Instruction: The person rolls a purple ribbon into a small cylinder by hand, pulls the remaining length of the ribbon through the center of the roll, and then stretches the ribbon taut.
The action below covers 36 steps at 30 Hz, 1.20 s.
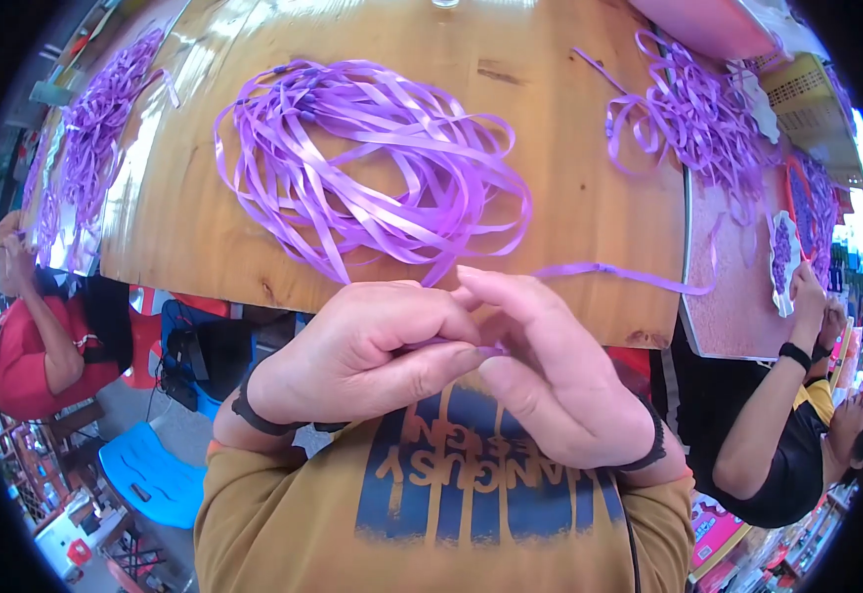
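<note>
My left hand [367,346] is closed, thumb pressed against its curled fingers, in front of my chest at the table's near edge. A short stretch of purple ribbon [492,351] shows between its fingertips and my right hand [565,381]. The right hand curls around that ribbon's other side, its thumb close to the left thumb; most of the held piece is hidden. Just beyond my hands, a large loose coil of purple ribbon loops [392,188] lies on the wooden table. A single ribbon strip [629,275] trails to the right of my right hand.
More purple ribbon [693,114] lies tangled at the right, and another heap [105,128] at the far left. One person in red [51,346] sits at left; another in black [782,445] works at right. A blue stool [155,474] stands at lower left.
</note>
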Each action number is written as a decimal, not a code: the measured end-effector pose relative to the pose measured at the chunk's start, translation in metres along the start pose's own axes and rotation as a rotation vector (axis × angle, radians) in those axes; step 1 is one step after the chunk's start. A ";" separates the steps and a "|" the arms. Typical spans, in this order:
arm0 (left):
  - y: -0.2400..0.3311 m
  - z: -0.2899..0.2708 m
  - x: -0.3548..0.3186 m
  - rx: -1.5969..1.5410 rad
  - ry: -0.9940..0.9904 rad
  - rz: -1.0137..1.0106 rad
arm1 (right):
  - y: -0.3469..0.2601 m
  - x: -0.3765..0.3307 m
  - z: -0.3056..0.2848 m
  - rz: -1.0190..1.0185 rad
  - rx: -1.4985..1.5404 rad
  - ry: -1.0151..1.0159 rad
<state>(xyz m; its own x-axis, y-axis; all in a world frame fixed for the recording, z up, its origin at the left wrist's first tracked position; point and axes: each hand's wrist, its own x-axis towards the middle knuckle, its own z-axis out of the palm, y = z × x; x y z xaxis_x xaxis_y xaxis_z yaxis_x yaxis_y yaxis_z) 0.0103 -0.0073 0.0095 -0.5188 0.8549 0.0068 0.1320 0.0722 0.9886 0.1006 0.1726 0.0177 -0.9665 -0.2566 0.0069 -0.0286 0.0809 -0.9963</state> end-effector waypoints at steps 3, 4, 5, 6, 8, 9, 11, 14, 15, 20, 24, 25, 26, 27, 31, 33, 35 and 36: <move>-0.002 0.000 0.001 0.019 -0.008 0.024 | -0.003 -0.001 0.000 0.161 0.038 0.001; -0.003 0.000 0.001 0.041 -0.014 0.053 | -0.003 -0.001 0.001 0.162 0.041 -0.007; -0.002 0.001 -0.001 0.041 -0.008 0.049 | -0.002 0.000 0.002 0.137 -0.005 0.032; 0.000 0.002 -0.001 0.044 0.030 0.024 | -0.001 0.000 0.002 0.113 -0.051 0.076; 0.003 0.000 -0.001 0.047 0.066 -0.002 | -0.001 0.002 -0.001 0.026 -0.157 0.109; 0.004 -0.003 -0.002 0.079 0.096 0.010 | -0.001 0.003 -0.001 -0.062 -0.262 0.142; 0.003 -0.004 -0.002 0.073 0.131 0.001 | 0.003 0.003 0.000 -0.123 -0.349 0.199; 0.004 -0.005 -0.004 0.048 0.160 -0.034 | 0.006 0.001 -0.001 -0.206 -0.464 0.284; 0.004 -0.005 -0.004 0.049 0.160 -0.034 | 0.007 0.000 -0.003 -0.226 -0.489 0.313; 0.004 -0.005 -0.005 -0.073 0.189 -0.117 | 0.006 -0.002 -0.008 -0.126 -0.469 0.285; 0.002 -0.004 -0.004 -0.095 0.169 -0.139 | 0.002 0.000 -0.002 0.046 -0.195 0.237; 0.000 -0.002 -0.004 -0.129 0.163 -0.140 | 0.002 -0.001 0.003 0.046 -0.195 0.246; 0.000 -0.001 -0.003 -0.162 0.156 -0.141 | 0.004 -0.002 0.009 0.117 0.131 0.256; 0.000 0.000 -0.003 -0.161 0.153 -0.141 | 0.006 -0.003 0.012 0.184 0.458 0.258; 0.000 0.001 -0.004 -0.167 0.126 -0.159 | 0.010 -0.005 0.006 0.126 0.464 0.222; 0.000 0.000 -0.004 -0.158 0.107 -0.186 | 0.005 -0.002 0.000 -0.046 -0.067 0.188; 0.000 0.002 -0.003 -0.206 0.081 -0.194 | 0.013 0.002 -0.002 -0.177 -0.210 0.203; 0.000 0.002 -0.002 -0.206 0.078 -0.194 | 0.015 0.003 -0.002 -0.305 -0.356 0.222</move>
<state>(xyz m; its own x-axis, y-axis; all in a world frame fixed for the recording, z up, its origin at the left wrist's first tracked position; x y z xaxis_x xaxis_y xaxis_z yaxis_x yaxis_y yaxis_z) 0.0131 -0.0082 0.0094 -0.5822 0.7925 -0.1817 -0.1464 0.1176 0.9822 0.0967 0.1753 0.0027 -0.9303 -0.1124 0.3492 -0.3655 0.3665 -0.8556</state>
